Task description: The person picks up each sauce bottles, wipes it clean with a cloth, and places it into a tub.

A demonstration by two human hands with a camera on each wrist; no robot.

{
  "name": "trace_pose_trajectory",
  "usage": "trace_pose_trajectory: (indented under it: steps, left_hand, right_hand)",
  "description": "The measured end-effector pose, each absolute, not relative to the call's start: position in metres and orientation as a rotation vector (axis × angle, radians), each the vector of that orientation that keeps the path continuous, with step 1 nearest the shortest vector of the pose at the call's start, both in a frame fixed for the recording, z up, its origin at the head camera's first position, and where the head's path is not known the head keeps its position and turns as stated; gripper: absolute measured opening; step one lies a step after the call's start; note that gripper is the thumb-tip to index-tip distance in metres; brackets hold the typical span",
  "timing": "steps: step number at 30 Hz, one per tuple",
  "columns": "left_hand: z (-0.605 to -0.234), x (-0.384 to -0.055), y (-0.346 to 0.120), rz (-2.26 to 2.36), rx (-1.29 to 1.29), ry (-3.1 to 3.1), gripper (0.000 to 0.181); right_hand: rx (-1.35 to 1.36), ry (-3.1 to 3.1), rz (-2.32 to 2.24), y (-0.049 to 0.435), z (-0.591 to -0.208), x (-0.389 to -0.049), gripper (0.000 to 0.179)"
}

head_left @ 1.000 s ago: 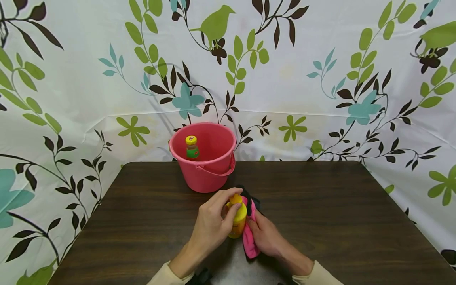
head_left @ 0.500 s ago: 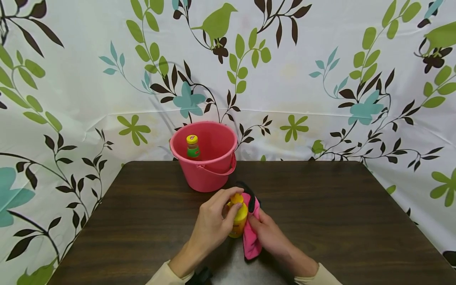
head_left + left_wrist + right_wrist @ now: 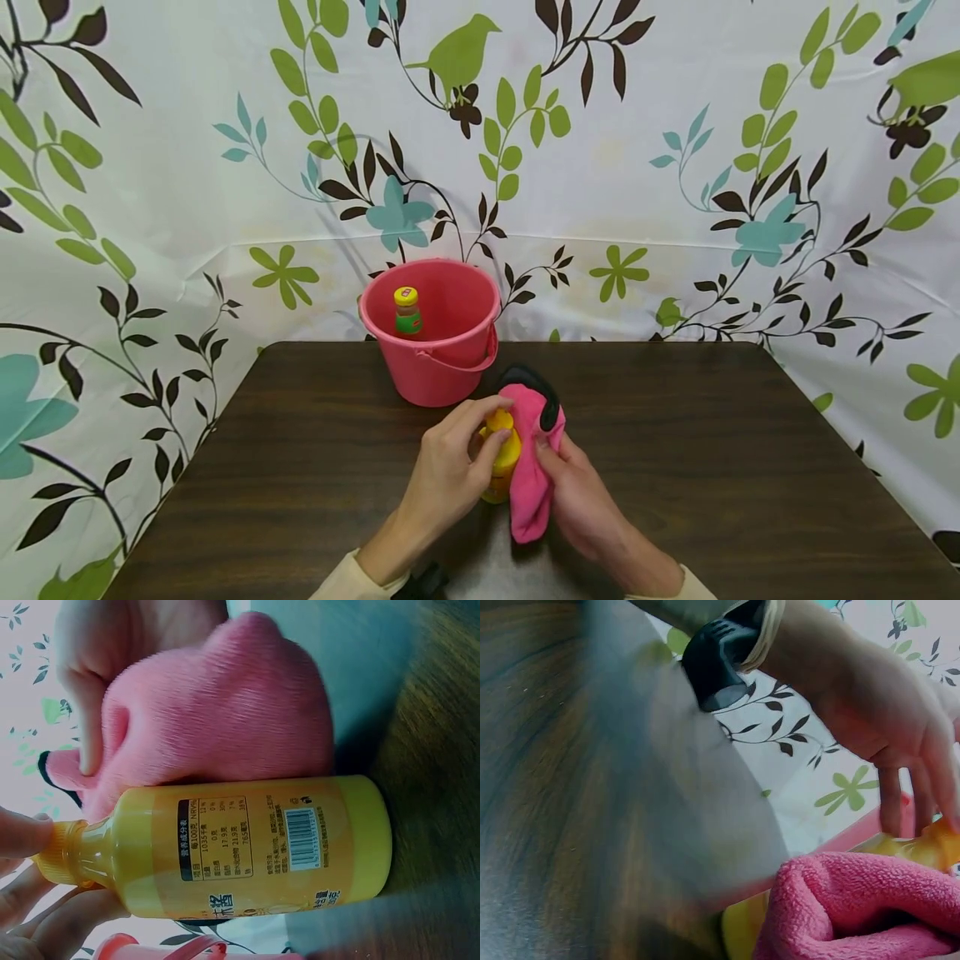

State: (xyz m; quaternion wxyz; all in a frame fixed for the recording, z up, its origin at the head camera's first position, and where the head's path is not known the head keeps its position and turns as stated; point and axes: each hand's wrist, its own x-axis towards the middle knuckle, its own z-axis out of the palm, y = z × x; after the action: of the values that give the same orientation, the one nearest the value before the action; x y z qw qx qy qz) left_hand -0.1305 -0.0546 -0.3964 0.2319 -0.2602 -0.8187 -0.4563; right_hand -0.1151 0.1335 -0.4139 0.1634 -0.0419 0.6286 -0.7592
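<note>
Bottle (image 3: 262,847): smooth, round-shouldered yellow plastic, upright on the table (image 3: 712,458), nearer you than the bucket (image 3: 431,375) by the far edge.
Cloth (image 3: 531,479): fuzzy pink, dark-edged, bunched against the bottle's side.
Left hand (image 3: 446,462): your thumb and fingers pinch the cap (image 3: 60,853).
Right hand (image 3: 588,504): you grip the cloth, thumb on top.
Hidden: most right fingers, behind the cloth; the table's near edge, cut off.

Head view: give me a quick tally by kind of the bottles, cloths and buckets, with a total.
Bottles: 2 (yellow bottle, green-labelled bottle)
Cloths: 1 (pink cloth)
Buckets: 1 (pink bucket)
Total: 4
</note>
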Motion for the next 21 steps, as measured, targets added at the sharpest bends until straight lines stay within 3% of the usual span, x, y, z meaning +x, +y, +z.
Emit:
trace_pose_trajectory:
  steps: [21]
  left_hand:
    - [-0.394,-0.131,-0.055,-1.245,-0.741,-2.247,0.038]
  right_hand:
    - [-0.132,1.684,-2.440,0.137,-0.367,-0.107,0.054]
